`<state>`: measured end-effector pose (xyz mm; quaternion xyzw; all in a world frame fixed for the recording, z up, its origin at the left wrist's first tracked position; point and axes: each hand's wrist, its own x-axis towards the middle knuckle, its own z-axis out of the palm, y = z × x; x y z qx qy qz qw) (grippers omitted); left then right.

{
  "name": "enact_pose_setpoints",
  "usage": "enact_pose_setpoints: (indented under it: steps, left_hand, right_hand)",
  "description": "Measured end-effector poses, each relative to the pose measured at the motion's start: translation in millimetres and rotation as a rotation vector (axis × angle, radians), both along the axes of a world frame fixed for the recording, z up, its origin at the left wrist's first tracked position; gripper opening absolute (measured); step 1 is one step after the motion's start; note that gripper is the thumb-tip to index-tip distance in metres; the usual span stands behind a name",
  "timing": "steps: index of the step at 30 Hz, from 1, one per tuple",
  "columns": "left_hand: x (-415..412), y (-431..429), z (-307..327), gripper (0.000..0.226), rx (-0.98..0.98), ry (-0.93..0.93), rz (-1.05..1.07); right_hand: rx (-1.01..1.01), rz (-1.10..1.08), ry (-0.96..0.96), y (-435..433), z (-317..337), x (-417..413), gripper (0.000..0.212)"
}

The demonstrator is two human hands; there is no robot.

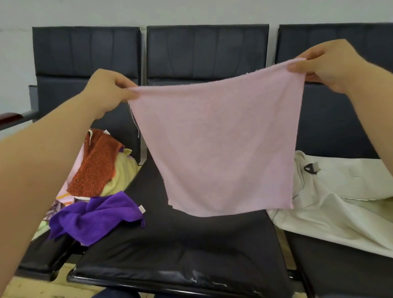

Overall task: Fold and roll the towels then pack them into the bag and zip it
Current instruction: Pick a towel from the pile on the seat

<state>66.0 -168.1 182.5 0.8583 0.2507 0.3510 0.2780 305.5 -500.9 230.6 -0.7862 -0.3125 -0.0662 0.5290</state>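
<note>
While the pink towel (221, 146) hangs spread in the air above the middle seat (176, 247), this piece looks to be at the very start of its step: opened out, not yet folded. The left hand (110, 89) pinches one top corner between thumb and curled fingers. The right hand (321, 64) pinches the other, so the top edge is drawn taut and the rest drops as a near-square sheet.

Next, I judge, it needs laying flat on the seat, or corner brought to corner, with the edges matched before any rolling.

The cloth is thin, faintly fuzzy terry with a loose thread at its left edge. On the left seat lie a plush, crumpled purple towel (94, 216), a coarse orange towel (96, 163) and a soft yellow towel (125, 170), none rolled. The bag (339, 197), cream, limp and smooth, lies slumped on the right seat.
</note>
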Motion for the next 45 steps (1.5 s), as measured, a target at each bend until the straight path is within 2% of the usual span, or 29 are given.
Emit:
enact_pose_setpoints:
  steps: [4, 8, 11, 14, 20, 24, 27, 31, 34, 35, 37, 39, 41, 43, 45]
  left_hand:
    - [5, 3, 0, 0.024, 0.035, -0.106, 0.039]
    - [9, 11, -1, 0.021, -0.148, -0.248, 0.008]
    - [12, 14, -6, 0.021, -0.215, -0.269, -0.003]
    - [12, 16, -8, 0.024, -0.256, -0.282, 0.021]
    - [12, 19, -7, 0.022, -0.262, -0.295, 0.072]
    - [12, 17, -1, 0.026, -0.447, -0.355, 0.002]
    - [12, 19, 0, 0.025, -0.589, -0.318, -0.066]
    - [17, 11, 0, 0.027, -0.792, -0.237, -0.037]
    - [31, -14, 3, 0.016, -0.895, -0.219, -0.030]
    - [37, -26, 5, 0.012, -0.921, -0.227, -0.055]
    - [50, -47, 7, 0.009, -0.927, -0.247, -0.105]
    - [61, -68, 8, 0.012, -0.952, -0.308, -0.190]
    - [71, -86, 9, 0.008, -0.920, -0.326, -0.282]
    - [72, -97, 13, 0.009, -0.836, -0.352, -0.281]
    - [67, -100, 19, 0.020, -0.797, -0.376, -0.284]
  right_hand:
    - [-0.007, 0.064, 0.026, -6, 1, 3, 0.017]
    - [0.074, 0.184, 0.190, -1, -7, 5, 0.007]
    - [0.108, 0.199, 0.235, 8, -16, 7, 0.007]
    - [0.034, 0.191, 0.222, 15, -20, 7, 0.010]
    - [0.012, 0.250, 0.269, 17, -19, 3, 0.012]
    - [0.152, 0.326, 0.309, 19, -24, -1, 0.013]
    - [0.266, 0.236, 0.421, 28, -30, 3, 0.018]
    - [0.171, -0.008, 0.540, 54, -40, 6, 0.008]
    - [0.155, -0.082, 0.483, 87, -44, -7, 0.025]
    - [0.149, -0.088, 0.442, 100, -44, -15, 0.024]
    - [0.069, -0.078, 0.302, 125, -42, -41, 0.005]
    - [-0.012, -0.048, 0.098, 145, -41, -69, 0.026]
    - [0.027, 0.011, -0.023, 159, -46, -90, 0.032]
    - [0.119, 0.047, -0.026, 164, -47, -101, 0.043]
    - [0.231, 0.068, 0.066, 162, -42, -105, 0.046]
